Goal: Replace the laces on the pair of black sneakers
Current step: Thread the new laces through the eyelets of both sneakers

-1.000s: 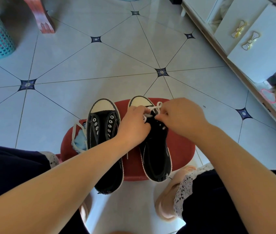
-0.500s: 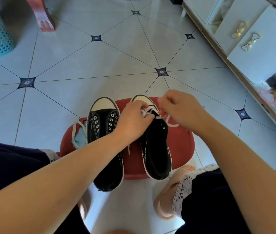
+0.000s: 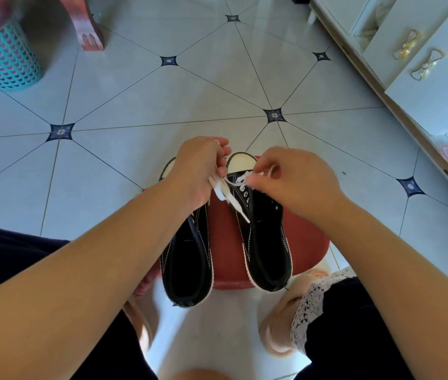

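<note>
White flat lace (image 3: 228,194), one length, passed through the lowest eyelets of the right-hand black sneaker (image 3: 266,237) just behind its cream toe cap; one end trails down over the tongue, the other runs up into the hands. Left hand (image 3: 199,171): fingers closed, pinching a bunched length of the lace above the toe end of the shoes. Right hand (image 3: 294,182): fingertips pressed together on the other end of the lace, close over the top of the eyelet rows. Left-hand black sneaker (image 3: 187,259): partly hidden under the left forearm, no lace visible on the part that shows. Both shoes stand side by side, toes pointing away, on a red stool (image 3: 307,242) between the person's knees. Progress, by my reckoning: early; only the first crossing appears threaded on one shoe, the upper eyelets stand open, and the second shoe seems untouched. Brands, labels, writing: none legible on the shoes or stool. Surroundings: pale tiled floor (image 3: 135,100) with dark diamond insets, teal perforated basket (image 3: 3,58) far left, white cabinet (image 3: 423,58) with gold bow handles at right.
</note>
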`<state>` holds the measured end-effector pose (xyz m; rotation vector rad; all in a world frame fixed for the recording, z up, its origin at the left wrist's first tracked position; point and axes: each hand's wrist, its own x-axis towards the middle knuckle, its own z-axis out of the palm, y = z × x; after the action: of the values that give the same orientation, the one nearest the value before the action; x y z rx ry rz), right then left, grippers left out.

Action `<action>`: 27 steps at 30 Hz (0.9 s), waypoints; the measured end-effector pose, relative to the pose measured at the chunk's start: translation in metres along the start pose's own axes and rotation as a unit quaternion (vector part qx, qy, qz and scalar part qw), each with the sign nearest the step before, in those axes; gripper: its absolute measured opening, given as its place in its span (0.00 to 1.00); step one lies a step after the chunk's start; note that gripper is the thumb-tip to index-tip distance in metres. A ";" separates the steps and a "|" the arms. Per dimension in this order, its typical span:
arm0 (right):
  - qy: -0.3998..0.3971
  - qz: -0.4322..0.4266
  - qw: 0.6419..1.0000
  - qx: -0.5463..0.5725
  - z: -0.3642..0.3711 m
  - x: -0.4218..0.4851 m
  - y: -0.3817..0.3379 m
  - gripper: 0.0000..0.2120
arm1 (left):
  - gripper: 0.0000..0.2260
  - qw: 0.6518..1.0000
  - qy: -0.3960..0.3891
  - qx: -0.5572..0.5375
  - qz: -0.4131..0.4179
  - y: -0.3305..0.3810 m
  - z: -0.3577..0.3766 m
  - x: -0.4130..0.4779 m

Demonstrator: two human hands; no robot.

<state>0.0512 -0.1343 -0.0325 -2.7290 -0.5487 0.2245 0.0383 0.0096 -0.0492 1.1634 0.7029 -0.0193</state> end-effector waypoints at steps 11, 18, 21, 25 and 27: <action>-0.063 0.005 0.994 0.095 0.008 0.005 0.007 0.03 | 0.17 0.862 0.007 0.483 0.151 0.003 -0.007 0.005; -0.051 0.022 0.990 0.129 0.020 0.012 0.011 0.04 | 0.12 0.816 -0.187 0.495 0.233 -0.002 -0.003 -0.007; -0.025 0.034 0.987 0.153 0.019 0.012 0.014 0.03 | 0.09 0.808 -0.157 0.524 0.218 -0.007 -0.005 -0.003; -0.016 0.045 0.988 0.145 0.018 0.014 0.020 0.03 | 0.07 0.806 -0.122 0.536 0.219 -0.010 -0.008 0.003; -0.025 0.043 0.987 0.154 0.021 0.014 0.021 0.02 | 0.06 0.811 -0.126 0.530 0.215 -0.011 -0.008 0.002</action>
<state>0.0664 -0.1402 -0.0608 -2.4533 -0.3733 0.3686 0.0319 0.0124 -0.0615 2.3326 0.1142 -0.2036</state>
